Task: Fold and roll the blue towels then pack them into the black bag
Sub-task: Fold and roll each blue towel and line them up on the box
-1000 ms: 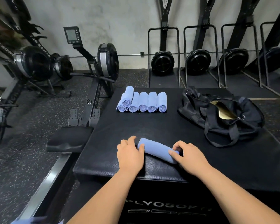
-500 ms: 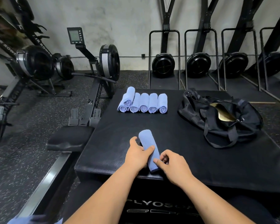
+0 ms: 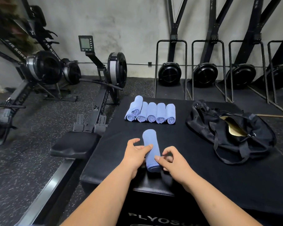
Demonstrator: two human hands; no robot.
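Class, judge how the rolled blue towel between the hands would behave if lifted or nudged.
Probably light and soft, since the rolled towel is cloth. Lying as a cylinder on the flat box top, it could roll sideways. Untied, it may loosen when lifted.

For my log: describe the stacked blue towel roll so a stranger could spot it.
On the black padded box, a row of rolled light-blue towels lies left of the black fabric bag. At its left end, one roll alone rests atop the others.

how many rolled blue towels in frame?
7. Five in a row at the box's far side, a sixth atop the row's left end, the seventh between the left hand and right hand. The bag may hide more.
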